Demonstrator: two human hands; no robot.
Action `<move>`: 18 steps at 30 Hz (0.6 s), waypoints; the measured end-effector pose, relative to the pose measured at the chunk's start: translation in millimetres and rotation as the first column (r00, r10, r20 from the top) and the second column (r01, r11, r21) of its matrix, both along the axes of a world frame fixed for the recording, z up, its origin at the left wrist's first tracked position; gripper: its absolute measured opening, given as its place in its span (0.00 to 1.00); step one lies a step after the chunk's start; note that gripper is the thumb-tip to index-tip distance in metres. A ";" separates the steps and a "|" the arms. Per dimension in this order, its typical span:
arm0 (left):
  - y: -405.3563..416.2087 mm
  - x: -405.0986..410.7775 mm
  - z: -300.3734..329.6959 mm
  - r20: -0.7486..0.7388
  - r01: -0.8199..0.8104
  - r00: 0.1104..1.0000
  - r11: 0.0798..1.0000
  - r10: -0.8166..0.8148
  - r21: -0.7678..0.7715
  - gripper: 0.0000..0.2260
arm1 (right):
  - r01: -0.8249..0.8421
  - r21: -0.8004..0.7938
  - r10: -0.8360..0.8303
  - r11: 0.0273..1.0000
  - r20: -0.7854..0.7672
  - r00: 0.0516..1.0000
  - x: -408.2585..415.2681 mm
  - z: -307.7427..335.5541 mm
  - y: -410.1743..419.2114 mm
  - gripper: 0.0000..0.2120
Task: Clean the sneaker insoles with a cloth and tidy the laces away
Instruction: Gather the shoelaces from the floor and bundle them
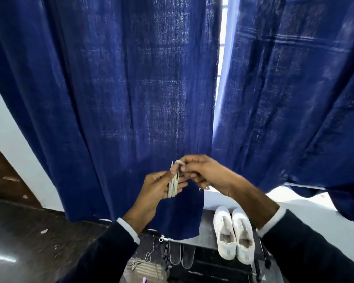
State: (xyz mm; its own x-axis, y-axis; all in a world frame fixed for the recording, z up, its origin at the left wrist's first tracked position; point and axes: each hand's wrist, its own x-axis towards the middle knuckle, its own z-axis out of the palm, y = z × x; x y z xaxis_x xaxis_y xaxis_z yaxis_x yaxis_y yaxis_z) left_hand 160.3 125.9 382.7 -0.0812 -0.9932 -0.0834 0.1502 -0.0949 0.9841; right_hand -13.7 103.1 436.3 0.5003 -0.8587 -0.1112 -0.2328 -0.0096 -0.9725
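Lace (pixel 173 183) first — I have it folded into a short hank, held up in front of the blue curtain (pixel 131 88) so both hands can work it clear of the floor. My left hand (pixel 158 187) curls round the hank's lower strands to keep the loops together; my right hand (pixel 202 172) pinches the top end, I judge to wrap or tuck it. A second lace (pixel 140 261) lies loose on the floor below. The white sneakers (pixel 233 235) stand side by side on a dark rack (pixel 208 268), with two grey insoles (pixel 182 255) laid out beside them — likely to dry. No brand or writing is legible anywhere.
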 end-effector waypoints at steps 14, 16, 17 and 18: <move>3.2 3.8 26.7 -0.292 0.059 0.952 0.991 -0.092 -0.120 0.12 | -0.090 0.196 0.083 0.977 0.043 0.996 -2.0 -99.6 6.3 0.19; 6.5 3.9 23.5 -0.235 0.108 0.962 0.985 -0.137 -0.132 0.13 | -0.047 0.184 0.052 0.982 -0.024 0.998 -5.9 -98.9 -4.9 0.18; 7.6 3.5 21.1 -0.216 0.127 0.965 0.985 -0.151 -0.121 0.13 | -0.011 0.180 0.019 0.984 -0.047 0.999 -7.1 -94.2 -10.0 0.16; 8.8 2.8 18.6 -0.200 0.146 0.966 0.984 -0.164 -0.100 0.13 | 0.034 0.175 -0.024 0.984 -0.061 0.998 -7.9 -87.8 -15.8 0.14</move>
State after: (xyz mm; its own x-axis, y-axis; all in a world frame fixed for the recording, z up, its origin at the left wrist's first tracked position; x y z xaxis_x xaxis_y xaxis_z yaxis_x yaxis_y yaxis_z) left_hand 163.1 134.6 401.3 -0.2415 -0.9698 0.0346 0.3412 -0.0515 0.9386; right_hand -21.6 87.4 348.5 0.4638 -0.8372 -0.2897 -0.2867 0.1675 -0.9433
